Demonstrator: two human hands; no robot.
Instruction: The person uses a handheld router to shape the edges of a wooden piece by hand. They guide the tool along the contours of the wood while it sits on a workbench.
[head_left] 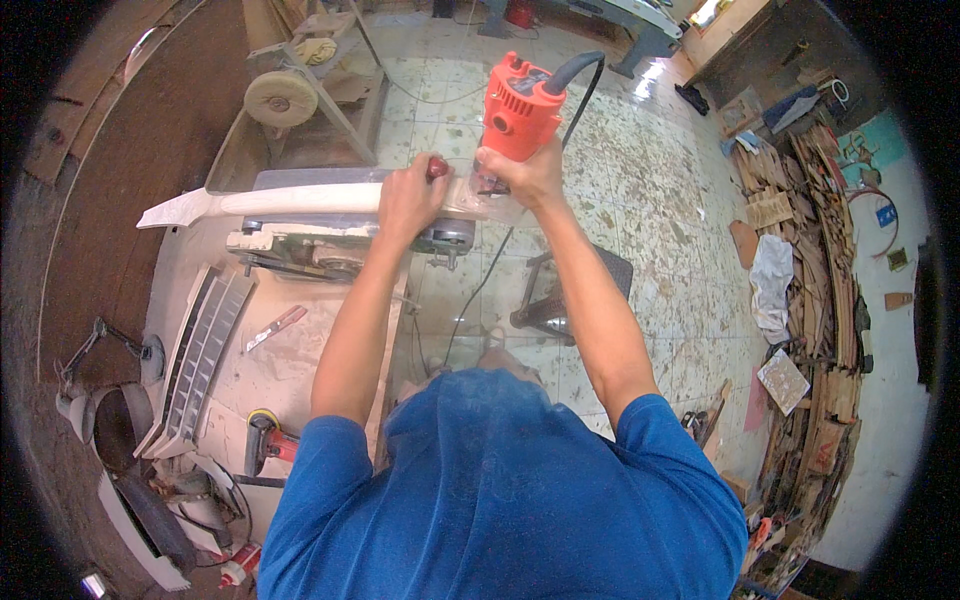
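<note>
A pale wooden guitar neck (300,198) lies crosswise before me, its headstock end pointing left. At its right end stands an orange-red trim router (522,112), upright and slightly tilted, with a black cord leaving its top. My right hand (525,172) is closed round the router's lower body. My left hand (412,203) is closed at a dark red knob (437,168) beside the router, above the neck. Under both tools, a clear base seems to spread over the wood, though its edges are blurred. The router's bit is hidden.
Just below the neck is a dusty belt sander (335,250) on a workbench (300,350). The bench also carries a knife-like tool (275,328), a slatted grille (205,350) and a red angle sander (270,443). A stool (575,300) stands right; stacked wood scraps (825,270) line the right wall.
</note>
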